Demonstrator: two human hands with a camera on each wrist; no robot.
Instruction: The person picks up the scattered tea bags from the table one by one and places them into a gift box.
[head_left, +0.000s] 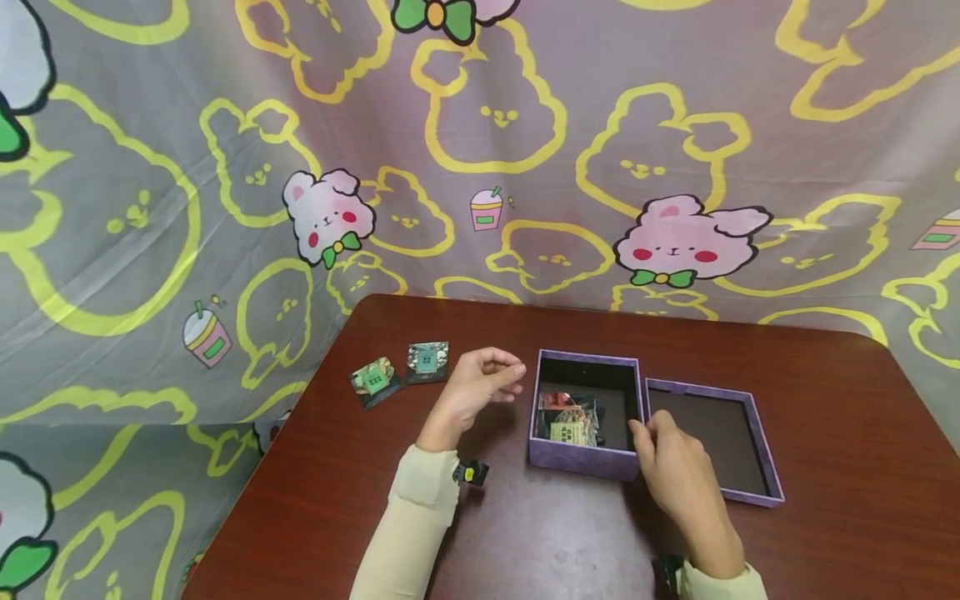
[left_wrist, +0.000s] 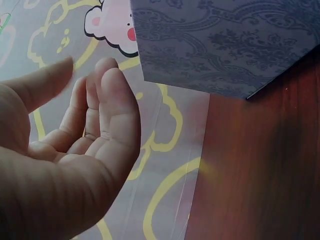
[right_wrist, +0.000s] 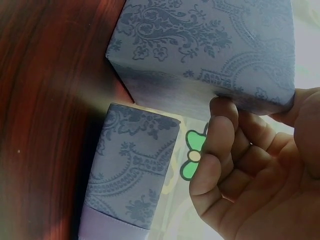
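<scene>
The right grip point(head_left: 678, 468) is clamped on the purple box's point(head_left: 581, 461) wall at its near right corner; hold it just firmly enough to steady the box without bending it. The left grip point(head_left: 476, 385), empty, thumb and fingertips apart, is just beside the box; packets point(head_left: 567, 432) inside, right of it, are best pinched singly by an edge, though their overlap is hard to judge.

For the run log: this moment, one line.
left hand: empty; right hand: grips purple box; lid: off; packets: two on table, more in box
</scene>
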